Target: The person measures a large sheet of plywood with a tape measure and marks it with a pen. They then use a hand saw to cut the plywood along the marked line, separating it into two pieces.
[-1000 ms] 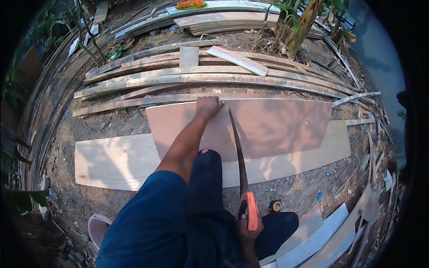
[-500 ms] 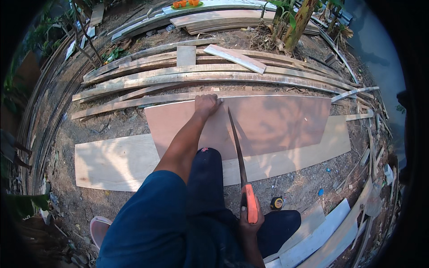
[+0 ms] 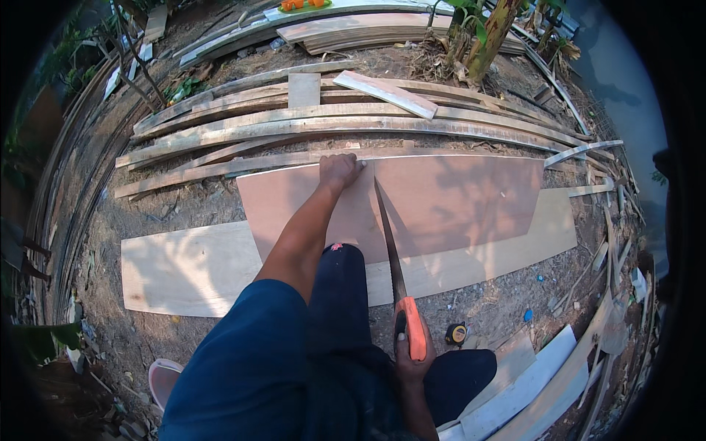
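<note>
My left hand (image 3: pixel 338 170) is closed over the far edge of a pinkish plywood board (image 3: pixel 463 198), which lies on a longer pale plywood sheet (image 3: pixel 173 272). My right hand (image 3: pixel 412 365) holds a handsaw by its orange handle (image 3: pixel 415 329); the long blade (image 3: pixel 388 231) runs away from me, its tip at the pinkish board near its far edge, just right of my left hand. My left knee (image 3: pixel 337 279) rests over the boards, left of the blade. A yellow-and-black tape measure (image 3: pixel 456 334) lies on the ground right of the saw handle.
Long planks (image 3: pixel 265 126) lie beyond the boards, and a plywood stack (image 3: pixel 353 37) farther back. A banana trunk (image 3: pixel 491 40) stands at the back right. Offcuts (image 3: pixel 529 375) lie at the lower right, a pink plastic object (image 3: pixel 162 378) at the lower left.
The saw and my right hand have moved forward, away from me, by a small amount. My left hand stays on the board's edge, and the view has shifted slightly.
</note>
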Demonstrator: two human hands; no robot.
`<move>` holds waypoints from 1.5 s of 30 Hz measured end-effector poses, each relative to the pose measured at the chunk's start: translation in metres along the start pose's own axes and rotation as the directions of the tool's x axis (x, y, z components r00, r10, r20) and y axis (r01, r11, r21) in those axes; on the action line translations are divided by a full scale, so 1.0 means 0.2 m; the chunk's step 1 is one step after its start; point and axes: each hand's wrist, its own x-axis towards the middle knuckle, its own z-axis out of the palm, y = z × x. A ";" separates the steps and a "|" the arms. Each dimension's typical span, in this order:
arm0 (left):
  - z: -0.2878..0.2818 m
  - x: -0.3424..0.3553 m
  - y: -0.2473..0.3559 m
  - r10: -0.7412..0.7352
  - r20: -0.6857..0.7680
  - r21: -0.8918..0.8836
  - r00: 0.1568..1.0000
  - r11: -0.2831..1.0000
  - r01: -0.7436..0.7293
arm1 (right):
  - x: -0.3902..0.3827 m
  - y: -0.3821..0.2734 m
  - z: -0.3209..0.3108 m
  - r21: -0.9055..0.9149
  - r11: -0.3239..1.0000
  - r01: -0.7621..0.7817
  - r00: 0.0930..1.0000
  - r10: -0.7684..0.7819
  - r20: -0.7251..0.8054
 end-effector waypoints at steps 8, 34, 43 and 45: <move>-0.05 0.01 -0.01 -0.017 0.065 -0.003 0.998 1.000 0.017 | 0.35 0.21 0.18 0.075 0.986 -0.146 0.989 0.144 0.025; -0.04 0.07 -0.01 -0.010 0.140 0.051 0.990 0.999 0.003 | 0.50 0.37 0.29 0.072 0.992 -0.106 0.994 0.106 0.013; 0.01 0.15 0.11 -0.093 0.115 0.048 0.989 0.995 0.088 | 0.24 0.19 0.17 0.000 0.996 -0.091 0.995 0.091 -0.031; 0.02 0.16 0.11 -0.108 0.109 0.034 0.988 0.994 0.105 | 0.00 0.07 0.01 -0.117 0.993 -0.033 0.999 0.033 0.000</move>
